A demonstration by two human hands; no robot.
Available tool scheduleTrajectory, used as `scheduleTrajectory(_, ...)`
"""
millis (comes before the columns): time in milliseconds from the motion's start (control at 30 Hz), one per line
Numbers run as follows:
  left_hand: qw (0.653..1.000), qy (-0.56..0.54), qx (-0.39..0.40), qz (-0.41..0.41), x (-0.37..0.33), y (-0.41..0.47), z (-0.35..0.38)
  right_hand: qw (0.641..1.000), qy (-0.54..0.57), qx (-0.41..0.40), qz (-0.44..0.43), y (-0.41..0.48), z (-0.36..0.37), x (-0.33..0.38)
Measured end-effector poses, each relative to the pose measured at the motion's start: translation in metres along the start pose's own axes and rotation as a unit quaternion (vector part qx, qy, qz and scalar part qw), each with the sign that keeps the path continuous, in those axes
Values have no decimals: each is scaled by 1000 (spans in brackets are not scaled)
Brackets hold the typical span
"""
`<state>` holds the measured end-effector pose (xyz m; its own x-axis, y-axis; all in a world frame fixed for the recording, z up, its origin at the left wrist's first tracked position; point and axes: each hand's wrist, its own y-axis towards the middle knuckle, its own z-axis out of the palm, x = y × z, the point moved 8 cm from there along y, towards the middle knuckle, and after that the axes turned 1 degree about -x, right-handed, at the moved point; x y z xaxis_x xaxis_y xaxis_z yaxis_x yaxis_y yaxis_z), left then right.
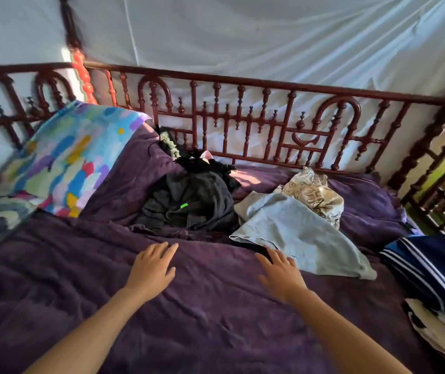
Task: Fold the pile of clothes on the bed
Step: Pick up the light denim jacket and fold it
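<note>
Both hands are out over the purple bedspread (202, 319), palms down, fingers straight and spread, grasping nothing. Left hand (152, 268): released, lies flat on the bedspread, near-left of the grey garment (296, 233). Right hand (280, 273): released, fingertips just beside the grey garment's near-left edge; contact cannot be told. Near-right of the grey garment: folded navy garment with white stripes (437, 268), lying on a white-and-black folded piece (431, 327). The grey garment itself is unfolded and rumpled on the bed. Touching its left side: heap of dark clothes (197, 203), unfolded. Just behind it, partly under its far edge: crumpled beige patterned garment (313, 195). Far left of it: multicoloured pillow (67, 163). Beyond it: red-brown turned-wood bed rail (243, 117), white cloth (270, 36) behind.
</note>
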<state>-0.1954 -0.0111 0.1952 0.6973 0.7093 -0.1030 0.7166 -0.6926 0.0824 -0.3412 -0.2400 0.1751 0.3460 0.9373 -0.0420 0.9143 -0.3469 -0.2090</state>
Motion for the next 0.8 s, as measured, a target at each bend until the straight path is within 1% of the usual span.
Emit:
scheduleTrajectory(67,999,-31,18,0,-14,14,16,1000,7,18,13,9,15,-18)
scheduleTrajectory(167,997,-67,37,3,-34,33,46,998,16,38,56,30,38,-55)
scheduleTrajectory(267,996,-68,61,9,-39,56,70,992,47,65,95,53,64,-78)
scheduleTrajectory(333,996,-53,74,6,-34,74,84,989,64,83,107,68,81,-84)
scheduleTrajectory(533,988,-78,131,9,-30,118,135,979,78,140,127,101,123,-88)
scheduleTrajectory(700,983,-75,159,44,-27,166,181,968,91,163,169,130,146,-96)
scheduleTrajectory(800,981,-80,173,44,-36,191,211,967,75,151,191,155,153,-112)
